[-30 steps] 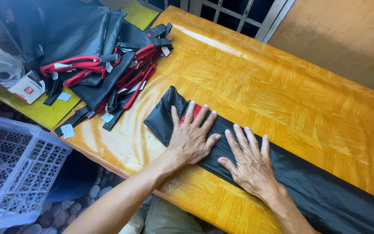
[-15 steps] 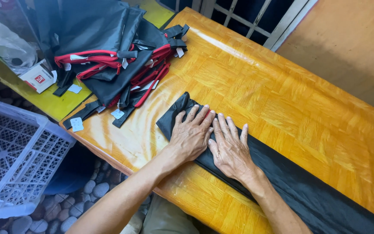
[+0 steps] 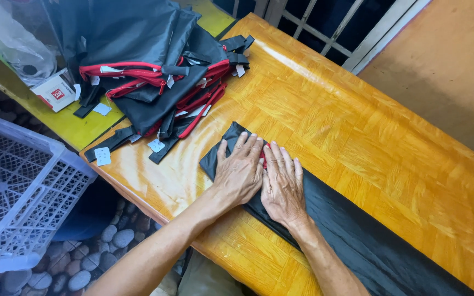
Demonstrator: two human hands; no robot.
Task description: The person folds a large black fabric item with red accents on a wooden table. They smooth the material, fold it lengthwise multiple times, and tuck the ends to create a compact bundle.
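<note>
The glossy orange wooden table (image 3: 357, 142), patterned in parquet squares, fills the middle of the frame; a long strip of thin, smooth black fabric (image 3: 357, 235) lies on it, running to the lower right. At upper left sits a heap of black bags with red trim and paper tags (image 3: 149, 82). Both hands lie flat, fingers spread, gripping nothing: the left hand (image 3: 241, 172) and right hand (image 3: 282, 186) press side by side on the fabric's folded end, apparently flattening it; judging by that, firm, even pressure matters here.
</note>
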